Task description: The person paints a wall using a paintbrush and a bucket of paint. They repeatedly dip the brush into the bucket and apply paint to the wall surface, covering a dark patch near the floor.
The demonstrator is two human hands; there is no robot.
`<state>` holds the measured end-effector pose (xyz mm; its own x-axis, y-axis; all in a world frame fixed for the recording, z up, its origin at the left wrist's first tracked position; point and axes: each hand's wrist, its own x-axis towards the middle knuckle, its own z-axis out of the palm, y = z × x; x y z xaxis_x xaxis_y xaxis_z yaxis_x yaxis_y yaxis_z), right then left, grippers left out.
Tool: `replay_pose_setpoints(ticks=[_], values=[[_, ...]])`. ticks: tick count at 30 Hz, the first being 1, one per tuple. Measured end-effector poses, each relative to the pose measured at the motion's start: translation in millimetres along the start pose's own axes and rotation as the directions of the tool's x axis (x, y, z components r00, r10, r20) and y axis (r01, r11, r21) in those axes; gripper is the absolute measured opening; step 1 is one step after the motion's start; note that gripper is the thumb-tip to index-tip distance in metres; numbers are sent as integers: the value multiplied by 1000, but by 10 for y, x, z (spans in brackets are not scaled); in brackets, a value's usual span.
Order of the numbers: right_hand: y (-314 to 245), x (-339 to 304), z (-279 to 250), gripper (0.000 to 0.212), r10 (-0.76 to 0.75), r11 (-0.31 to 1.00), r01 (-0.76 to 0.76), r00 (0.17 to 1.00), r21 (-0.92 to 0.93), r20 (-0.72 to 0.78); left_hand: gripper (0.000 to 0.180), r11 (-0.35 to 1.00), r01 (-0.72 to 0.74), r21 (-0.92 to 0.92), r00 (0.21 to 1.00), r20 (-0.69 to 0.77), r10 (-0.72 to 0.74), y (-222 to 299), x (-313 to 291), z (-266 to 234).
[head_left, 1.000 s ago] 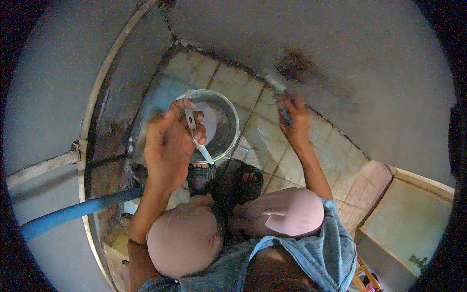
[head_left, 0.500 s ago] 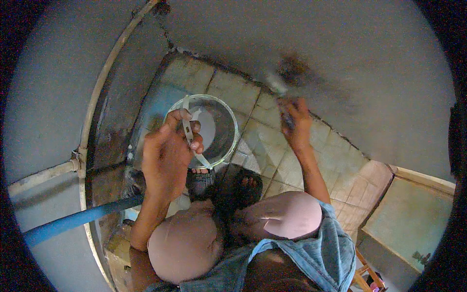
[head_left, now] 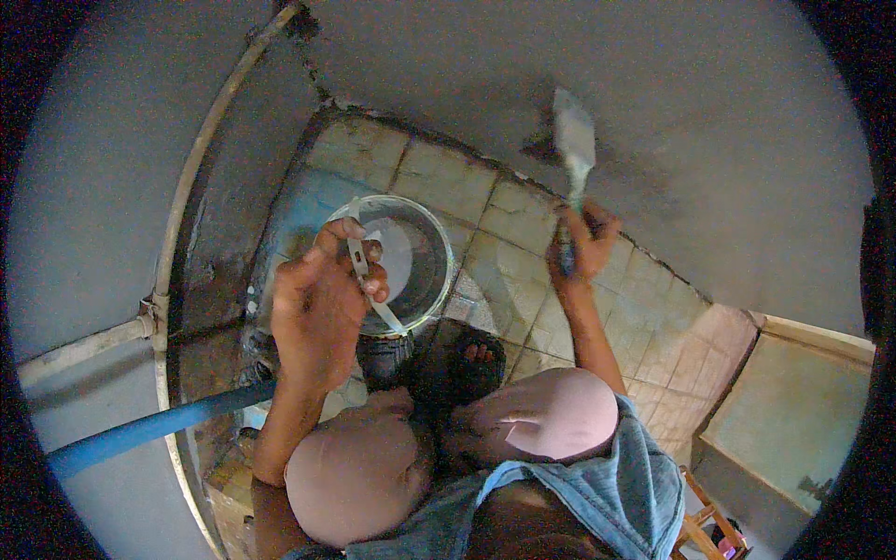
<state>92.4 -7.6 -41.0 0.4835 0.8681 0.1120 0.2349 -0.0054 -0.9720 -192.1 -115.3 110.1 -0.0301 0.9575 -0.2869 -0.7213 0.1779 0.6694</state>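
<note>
My left hand (head_left: pixel 322 299) is closed round the flat white handle (head_left: pixel 358 257) of a round bucket (head_left: pixel 452 257). Pale grey-white matter (head_left: pixel 397 247) shows inside the bucket, which stands on the floor before my feet. On the right, my right hand (head_left: pixel 583 247) grips a small trowel (head_left: pixel 574 135) by its handle. Its pale blade points up and away, in front of the grey wall close to a dark patch (head_left: pixel 539 147). Whether the blade touches the wall I cannot tell.
Worn, stained tiles (head_left: pixel 443 173) cover the floor up to the wall's foot. A blue hose or pipe (head_left: pixel 159 429) comes in from the left, past a pale upright pipe (head_left: pixel 191 177). My knees (head_left: pixel 541 411) are bent close below the bucket. A wooden stool (head_left: pixel 700 527) stands behind at right.
My right hand has shifted slightly right, and the trowel's blade has swung from pointing up-left to pointing upward along the wall. The left hand keeps hold of the bucket handle.
</note>
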Motion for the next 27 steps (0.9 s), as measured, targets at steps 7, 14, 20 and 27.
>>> replay_pose_setpoints(ticks=[7, 14, 20, 27], values=[[1143, -143, 380, 60, -439, 489, 697, 716, -524, 543, 51, 1000, 14, -12, 999, -39, -14, 4, 17, 30], [797, 104, 382, 61, -357, 482, 684, 724, -547, 591, 52, 1000, 4, -25, 1000, -15, -5, 5, -8, 10], [-206, 241, -64, 52, -648, 561, 727, 683, -396, 336, 52, 1000, 11, 7, 999, -49, -10, 25, -20, 38], [255, -3, 168, 39, -662, 583, 680, 715, -445, 225, 52, 1000, 31, -1, 999, -20, -31, 14, -23, 18]])
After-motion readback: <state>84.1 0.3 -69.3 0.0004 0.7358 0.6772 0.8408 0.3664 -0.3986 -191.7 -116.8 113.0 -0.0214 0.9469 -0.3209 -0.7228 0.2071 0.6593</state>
